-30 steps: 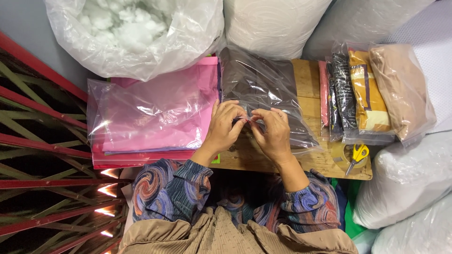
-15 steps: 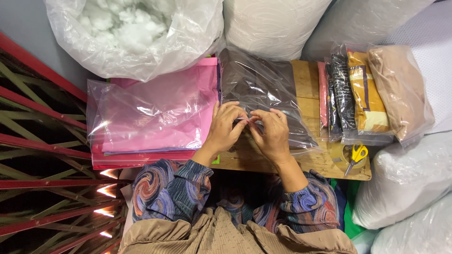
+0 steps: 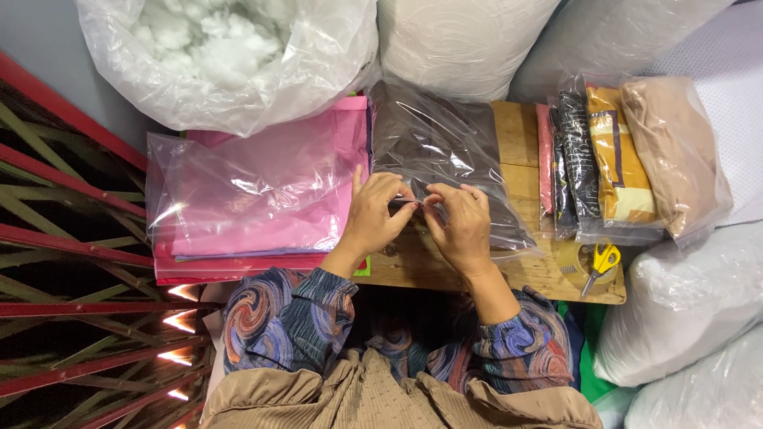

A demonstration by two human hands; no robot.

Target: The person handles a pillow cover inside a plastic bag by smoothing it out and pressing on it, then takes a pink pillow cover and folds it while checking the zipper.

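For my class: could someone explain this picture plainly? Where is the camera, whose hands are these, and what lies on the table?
The camera sits on a person's head and looks straight down, so the sleeves at the bottom are that person's own. The left hand and right hand meet at the near edge of a clear plastic bag with dark fabric inside, pinching it between the fingertips. The bag lies on a small wooden table. Beside it is a stack of pink sheets in clear plastic. On the other side stand packed fabric bundles in clear bags and yellow-handled scissors. Large sacks of white stuffing surround the table.
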